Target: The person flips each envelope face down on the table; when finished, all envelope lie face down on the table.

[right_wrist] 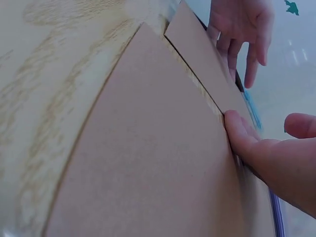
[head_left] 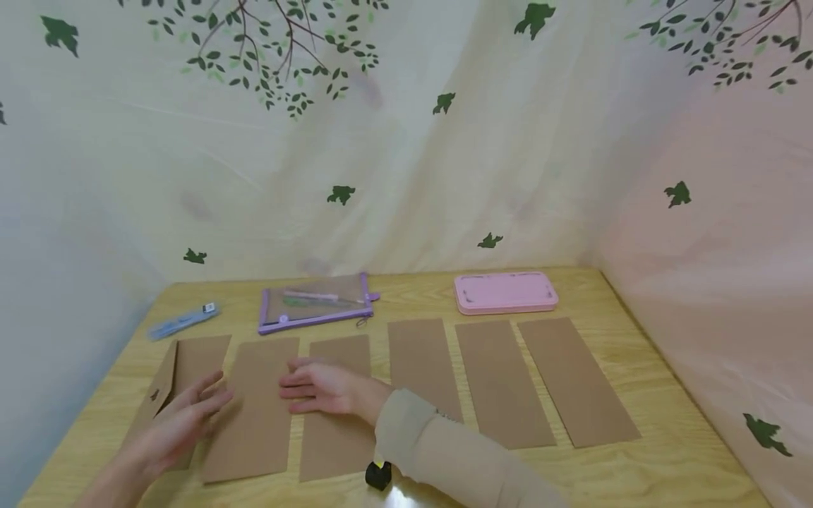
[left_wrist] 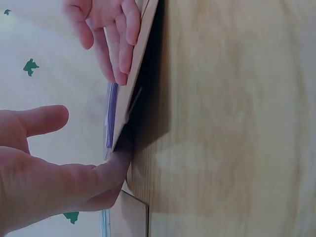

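Several brown kraft-paper envelopes lie in a row. The leftmost envelope [head_left: 200, 360] shows a folded flap with a small dark mark. My left hand [head_left: 184, 420] reaches over it, fingers extended toward the left edge of the second envelope [head_left: 254, 409]. In the left wrist view, those fingertips are at the underside of a raised brown edge [left_wrist: 136, 84], with dark shadow below. My right hand [head_left: 327, 388], fingers straight and thumb apart, is at the second envelope's right edge, over the third envelope [head_left: 336, 444]. In the right wrist view its fingertips [right_wrist: 237, 131] meet an envelope edge.
Behind the row lie a blue slim packet [head_left: 183, 322], a clear purple-edged zip pouch [head_left: 317, 323] with pens inside, and a pink case [head_left: 506, 293]. More envelopes [head_left: 504, 388] lie rightward. A small black box [head_left: 378, 475] is by the right sleeve. Leaf-printed cloth [head_left: 406, 155] surrounds the table.
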{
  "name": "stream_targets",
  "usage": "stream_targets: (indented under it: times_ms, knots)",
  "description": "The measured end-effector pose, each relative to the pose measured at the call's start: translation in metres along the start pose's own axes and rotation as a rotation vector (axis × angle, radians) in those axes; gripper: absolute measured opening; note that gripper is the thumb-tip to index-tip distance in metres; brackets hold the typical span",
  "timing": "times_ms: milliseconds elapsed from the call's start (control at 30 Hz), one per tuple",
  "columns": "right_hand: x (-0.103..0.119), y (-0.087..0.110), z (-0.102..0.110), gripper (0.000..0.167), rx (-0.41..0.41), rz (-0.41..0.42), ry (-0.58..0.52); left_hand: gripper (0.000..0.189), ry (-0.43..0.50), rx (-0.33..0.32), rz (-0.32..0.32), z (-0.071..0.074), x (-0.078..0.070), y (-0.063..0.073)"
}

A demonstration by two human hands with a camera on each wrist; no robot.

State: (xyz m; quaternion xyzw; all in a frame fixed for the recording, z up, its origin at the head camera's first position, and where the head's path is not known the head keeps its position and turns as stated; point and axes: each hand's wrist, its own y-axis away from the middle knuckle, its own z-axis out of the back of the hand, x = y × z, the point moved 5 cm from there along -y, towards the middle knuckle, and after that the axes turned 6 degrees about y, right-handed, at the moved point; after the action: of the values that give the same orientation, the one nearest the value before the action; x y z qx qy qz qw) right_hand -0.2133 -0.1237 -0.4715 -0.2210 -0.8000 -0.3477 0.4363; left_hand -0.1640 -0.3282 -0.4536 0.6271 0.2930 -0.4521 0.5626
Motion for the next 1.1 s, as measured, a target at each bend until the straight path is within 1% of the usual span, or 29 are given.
stream_targets:
  times_ms: [100,233,300,333,400,600,867,1100]
  knots:
    - [-0.0013,-0.0006,0.0017,0.064,0.003,-0.004,0.010,0.083,-0.075,-0.019,-0.006,-0.0019,0.0031,-0.0003]
    - [-0.0009,0.0007,0.0011,0.066,-0.014,-0.005,0.011,0.087,-0.208,-0.019,-0.005,-0.0041,0.0012,0.0007]
    - [-0.0003,0.0010,0.0004,0.066,-0.022,-0.002,0.012,0.090,-0.253,-0.019,0.001,-0.0042,0.0001,0.0011]
    - [-0.0002,0.0010,0.0003,0.065,-0.025,-0.001,0.013,0.091,-0.261,-0.016,0.006,-0.0040,-0.0003,0.0011]
    - [0.0006,0.0010,-0.0003,0.066,-0.027,0.005,0.012,0.092,-0.266,-0.015,0.017,-0.0028,-0.0008,0.0014]
    - [0.0008,0.0008,0.0006,0.066,-0.021,-0.009,0.003,0.089,-0.223,0.012,0.029,-0.0001,0.0003,0.0010]
    - [0.0022,-0.0015,0.0026,0.064,-0.029,-0.041,-0.043,0.085,-0.205,0.013,0.020,0.0023,-0.0019,0.0025]
    - [0.0013,-0.0026,0.0025,0.059,-0.020,-0.051,-0.057,0.085,-0.205,0.031,0.018,0.0024,-0.0027,0.0015]
